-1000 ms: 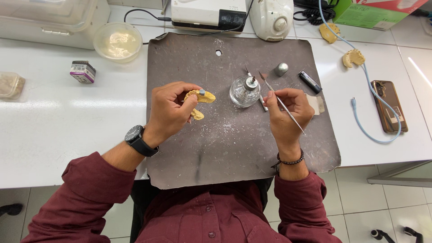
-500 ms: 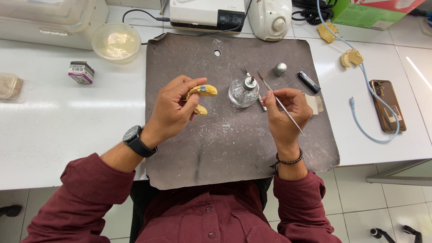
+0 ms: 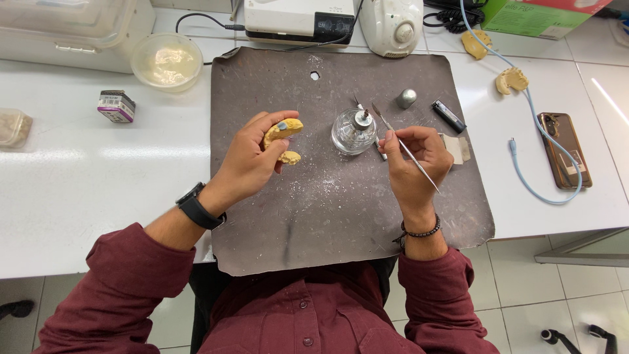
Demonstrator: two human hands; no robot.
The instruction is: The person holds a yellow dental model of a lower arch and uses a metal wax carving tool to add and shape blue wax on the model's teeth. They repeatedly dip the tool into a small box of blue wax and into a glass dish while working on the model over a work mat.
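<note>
My left hand [image 3: 252, 160] is closed around a yellow plaster jaw cast [image 3: 283, 134], thumb below and fingers [image 3: 280, 128] curled over its top, so the cast sits pinched firmly above the dark mat [image 3: 327, 216] and clear of it. Compared with a second ago the cast has turned a little in my grip: the arch now lies more level, with a small grey-blue patch on its upper face turned up toward me. It has also drifted slightly to the left, further from the glass burner [image 3: 354, 131].

My right hand [image 3: 413, 164] is closed on a thin metal tool [image 3: 406, 149], held like a pen. Its tip points up and away, just beside the burner's wick, and the long shaft runs back across my knuckles. This hand has hardly moved over the last second; the tip stays by the burner instead of going to the cast.

I judge from this that the tool is being held at the wick while the cast is turned to show the spot to be worked. The two hands are well apart, with the burner between them.

Further back on the mat lie a small metal cap [image 3: 406, 98] and a dark lighter [image 3: 449, 116]. On the white bench [image 3: 78, 177] to the left stands a shallow bowl [image 3: 166, 61].
</note>
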